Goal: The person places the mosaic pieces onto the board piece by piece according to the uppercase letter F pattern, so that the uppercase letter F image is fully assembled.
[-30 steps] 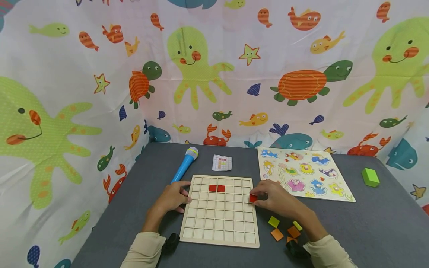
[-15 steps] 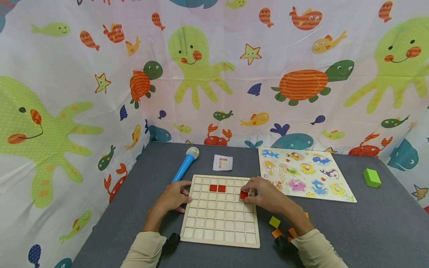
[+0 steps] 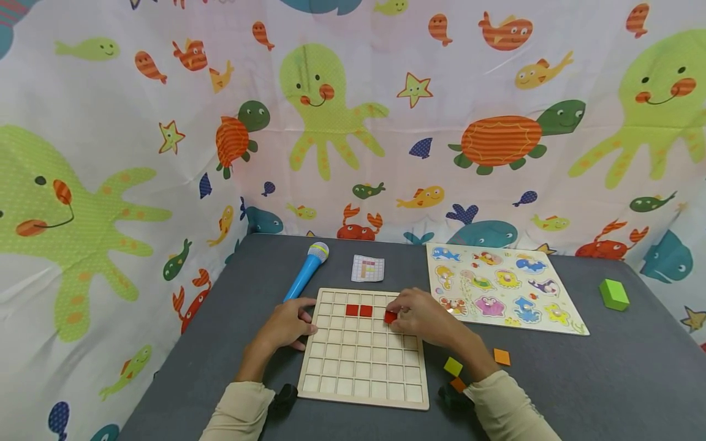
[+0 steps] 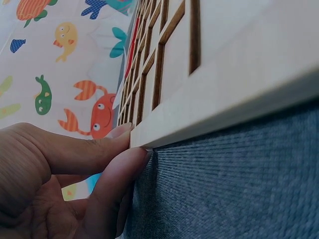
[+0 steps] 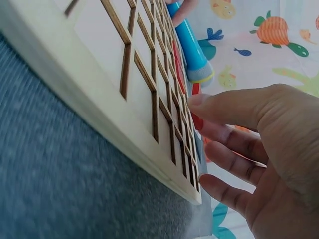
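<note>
My left hand (image 3: pixel 282 324) pinches the left edge of a wooden grid board (image 3: pixel 362 352); in the left wrist view its thumb and a finger (image 4: pixel 124 162) meet at the board's rim. Between the thumb and fingers of my right hand (image 3: pixel 423 316) is a small red square tile (image 3: pixel 390 317), held over the upper right part of the grid. Two more red tiles, one on the left (image 3: pixel 352 310) and one on the right (image 3: pixel 366 311), lie side by side in a row near the far edge. The right wrist view shows the held tile (image 5: pixel 197 122) edge-on, partly hidden by the thumb.
Right of the board lie a yellow tile (image 3: pixel 453 367) and orange tiles (image 3: pixel 502 356), some hidden behind the right forearm. A picture puzzle board (image 3: pixel 509 306), a green block (image 3: pixel 614 294), a printed grid card (image 3: pixel 368 268) and a blue toy microphone (image 3: pixel 302 278) surround the grid.
My right hand has moved left with the red tile, from the board's right edge to over the grid, near the two laid red tiles. The left hand stays at the board's edge.
</note>
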Action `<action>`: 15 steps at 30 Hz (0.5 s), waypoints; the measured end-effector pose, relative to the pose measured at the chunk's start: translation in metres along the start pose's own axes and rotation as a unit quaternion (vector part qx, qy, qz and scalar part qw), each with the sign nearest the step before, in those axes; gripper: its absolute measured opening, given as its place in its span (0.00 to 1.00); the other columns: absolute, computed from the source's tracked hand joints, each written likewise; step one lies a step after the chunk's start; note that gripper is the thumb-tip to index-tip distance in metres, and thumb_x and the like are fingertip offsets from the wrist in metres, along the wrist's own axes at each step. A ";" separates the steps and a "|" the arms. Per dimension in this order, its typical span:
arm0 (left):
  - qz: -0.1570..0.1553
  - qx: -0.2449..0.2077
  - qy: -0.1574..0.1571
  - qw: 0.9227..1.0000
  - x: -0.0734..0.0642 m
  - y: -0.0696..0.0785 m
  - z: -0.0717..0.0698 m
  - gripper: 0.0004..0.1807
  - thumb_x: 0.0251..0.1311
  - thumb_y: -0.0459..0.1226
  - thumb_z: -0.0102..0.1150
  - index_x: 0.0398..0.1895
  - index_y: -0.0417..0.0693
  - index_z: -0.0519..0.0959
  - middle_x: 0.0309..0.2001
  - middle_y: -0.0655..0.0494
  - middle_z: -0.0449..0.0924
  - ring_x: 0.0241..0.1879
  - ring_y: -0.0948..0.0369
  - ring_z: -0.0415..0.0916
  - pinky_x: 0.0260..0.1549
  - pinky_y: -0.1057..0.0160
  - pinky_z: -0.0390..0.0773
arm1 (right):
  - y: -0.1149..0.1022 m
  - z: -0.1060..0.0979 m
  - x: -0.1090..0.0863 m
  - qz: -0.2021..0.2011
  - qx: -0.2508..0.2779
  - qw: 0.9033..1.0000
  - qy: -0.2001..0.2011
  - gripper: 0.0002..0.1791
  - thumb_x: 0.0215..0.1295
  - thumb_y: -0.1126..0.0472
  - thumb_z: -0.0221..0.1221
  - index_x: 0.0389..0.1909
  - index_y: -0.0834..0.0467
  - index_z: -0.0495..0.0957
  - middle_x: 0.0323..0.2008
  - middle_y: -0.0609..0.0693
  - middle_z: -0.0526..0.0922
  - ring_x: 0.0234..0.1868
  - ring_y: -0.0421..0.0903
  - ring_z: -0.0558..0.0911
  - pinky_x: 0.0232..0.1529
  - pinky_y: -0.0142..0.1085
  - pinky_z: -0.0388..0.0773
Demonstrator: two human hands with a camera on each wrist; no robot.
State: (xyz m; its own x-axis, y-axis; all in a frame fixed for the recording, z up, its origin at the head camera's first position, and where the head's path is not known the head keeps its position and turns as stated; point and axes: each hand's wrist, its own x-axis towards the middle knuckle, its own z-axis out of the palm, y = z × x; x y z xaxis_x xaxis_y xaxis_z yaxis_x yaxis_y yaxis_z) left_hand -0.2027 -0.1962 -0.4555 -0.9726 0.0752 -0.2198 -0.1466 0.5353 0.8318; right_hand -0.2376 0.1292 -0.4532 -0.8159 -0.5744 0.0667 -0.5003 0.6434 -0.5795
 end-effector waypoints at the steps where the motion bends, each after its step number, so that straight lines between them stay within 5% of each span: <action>1: 0.000 -0.001 0.000 1.000 0.000 0.000 0.000 0.35 0.63 0.24 0.70 0.75 0.41 0.73 0.42 0.46 0.77 0.31 0.57 0.82 0.22 0.57 0.89 | 0.000 0.001 0.001 0.000 -0.003 1.000 0.000 0.15 0.69 0.56 0.70 0.53 0.56 0.89 0.46 0.46 0.84 0.47 0.46 0.76 0.47 0.42 0.78; 15: -0.002 0.000 -0.003 1.000 -0.001 0.001 -0.001 0.35 0.64 0.24 0.70 0.75 0.41 0.73 0.42 0.46 0.77 0.32 0.57 0.82 0.23 0.58 0.89 | -0.005 0.012 0.020 0.008 -0.019 1.000 0.010 0.13 0.69 0.62 0.70 0.52 0.58 0.90 0.45 0.48 0.85 0.44 0.45 0.76 0.45 0.41 0.80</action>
State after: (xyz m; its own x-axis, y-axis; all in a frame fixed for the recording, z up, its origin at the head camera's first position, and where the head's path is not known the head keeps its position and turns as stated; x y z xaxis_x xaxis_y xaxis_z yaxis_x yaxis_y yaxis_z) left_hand -0.2018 -0.1962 -0.4539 -0.9707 0.0786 -0.2272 -0.1513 0.5349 0.8312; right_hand -0.2478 0.1084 -0.4581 -0.8294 -0.5538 0.0731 -0.4971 0.6721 -0.5489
